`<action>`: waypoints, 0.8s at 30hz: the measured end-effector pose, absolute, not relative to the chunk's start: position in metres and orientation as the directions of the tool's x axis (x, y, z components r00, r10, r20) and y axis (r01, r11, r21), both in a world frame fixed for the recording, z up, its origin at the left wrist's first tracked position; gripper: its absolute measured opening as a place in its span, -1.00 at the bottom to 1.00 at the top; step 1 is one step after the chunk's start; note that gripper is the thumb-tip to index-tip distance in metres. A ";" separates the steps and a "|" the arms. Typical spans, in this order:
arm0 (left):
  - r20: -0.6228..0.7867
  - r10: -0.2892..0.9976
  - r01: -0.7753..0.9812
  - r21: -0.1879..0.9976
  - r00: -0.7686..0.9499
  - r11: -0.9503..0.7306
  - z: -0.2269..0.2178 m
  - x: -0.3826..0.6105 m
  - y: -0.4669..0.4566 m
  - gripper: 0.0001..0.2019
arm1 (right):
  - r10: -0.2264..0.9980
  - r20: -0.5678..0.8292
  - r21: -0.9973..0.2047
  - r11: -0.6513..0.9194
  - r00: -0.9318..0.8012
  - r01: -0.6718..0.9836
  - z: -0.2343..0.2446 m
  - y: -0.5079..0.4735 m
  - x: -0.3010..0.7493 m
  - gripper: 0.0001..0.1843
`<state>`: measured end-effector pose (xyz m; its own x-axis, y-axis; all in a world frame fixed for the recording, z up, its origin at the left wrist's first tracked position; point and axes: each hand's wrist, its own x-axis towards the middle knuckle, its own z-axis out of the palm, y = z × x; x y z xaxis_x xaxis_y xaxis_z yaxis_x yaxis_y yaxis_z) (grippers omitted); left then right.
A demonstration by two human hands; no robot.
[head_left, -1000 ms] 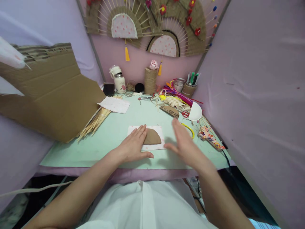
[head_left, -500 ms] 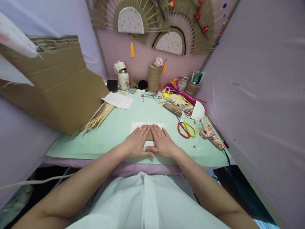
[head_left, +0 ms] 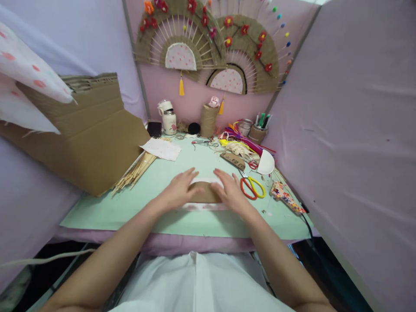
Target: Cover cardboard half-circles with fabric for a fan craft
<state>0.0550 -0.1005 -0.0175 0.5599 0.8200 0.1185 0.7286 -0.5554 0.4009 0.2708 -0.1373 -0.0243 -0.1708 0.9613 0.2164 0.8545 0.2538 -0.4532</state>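
Observation:
A half-round piece of brown cardboard (head_left: 205, 193) lies on a white fabric piece with reddish dots (head_left: 204, 207), near the front of the table. My left hand (head_left: 180, 189) is at the cardboard's left end, fingers stretched forward and thumb pointing inward over its edge. At the right end, my right hand (head_left: 230, 190) is open with its fingers apart and its thumb near the cardboard. Whether the thumbs touch the cardboard I cannot tell. Both hands partly cover the fabric's sides. Just right of my right hand are scissors (head_left: 251, 187) with red and yellow handles.
A big cardboard sheet (head_left: 94, 134) leans at the left beside a bundle of thin sticks (head_left: 136, 171). On the right lie a flower-patterned glue gun (head_left: 286, 197), a white half-disc (head_left: 266, 162) and a cardboard piece (head_left: 232, 160). A bottle (head_left: 169, 121) and twine-wrapped cylinder (head_left: 208, 121) stand behind.
My hands have moved apart from flat on the cardboard's middle to its two ends, uncovering it. The fingers now look raised. The camera view has tilted up slightly.

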 end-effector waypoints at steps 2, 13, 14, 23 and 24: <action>0.112 0.909 0.819 0.401 0.401 -0.410 -0.011 0.050 -0.081 -0.45 | 0.969 0.240 -0.424 0.160 -0.060 0.892 -0.019 -0.122 0.277 -0.54; -0.008 0.929 0.853 0.400 0.370 -0.336 -0.030 0.043 -0.048 -0.81 | 0.998 -0.060 -0.336 -0.046 0.027 0.941 -0.029 -0.088 0.271 -0.84; -0.011 0.926 0.842 0.420 0.377 -0.338 -0.031 0.043 -0.048 -0.87 | 0.998 -0.065 -0.345 -0.040 0.019 0.938 -0.030 -0.089 0.271 -0.86; 0.125 0.936 0.423 0.866 0.330 -0.265 -0.010 0.040 -0.055 -0.84 | 0.980 0.198 -0.906 0.169 0.036 0.389 -0.028 -0.094 0.275 -0.80; 0.111 0.944 0.344 0.913 0.311 -0.221 -0.008 0.041 -0.056 -0.83 | 0.979 0.192 -0.928 0.159 0.069 0.336 -0.027 -0.094 0.274 -0.80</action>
